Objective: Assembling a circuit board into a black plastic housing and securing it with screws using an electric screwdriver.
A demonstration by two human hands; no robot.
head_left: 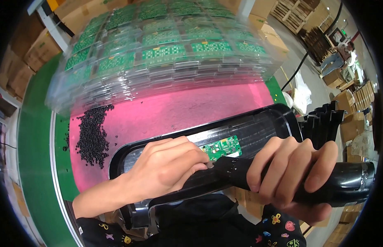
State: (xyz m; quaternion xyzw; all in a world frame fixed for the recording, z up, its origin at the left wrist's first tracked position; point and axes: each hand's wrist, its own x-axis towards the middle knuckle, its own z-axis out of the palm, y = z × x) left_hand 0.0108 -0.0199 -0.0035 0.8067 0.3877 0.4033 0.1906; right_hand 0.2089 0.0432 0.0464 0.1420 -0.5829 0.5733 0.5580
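Note:
My right hand (291,173) is wrapped around a black electric screwdriver (348,183), held nearly level with its narrow nose to the left. At that nose my left hand (168,162) is closed in a pinch. A small metallic bit shows between its fingertips and the nose, but what the fingers hold is mostly hidden. Just beyond the fingertips a green circuit board (226,147) lies inside a black plastic housing (263,123) with raised rims. Both hands are over this housing, and my left forearm crosses its near left side.
Clear plastic trays (166,68) of green circuit boards are stacked at the back. A heap of small black parts (92,136) lies left on the pink mat (171,111). More black plastic pieces (323,123) stand at right. Cardboard boxes (352,125) and a person (339,57) are farther right.

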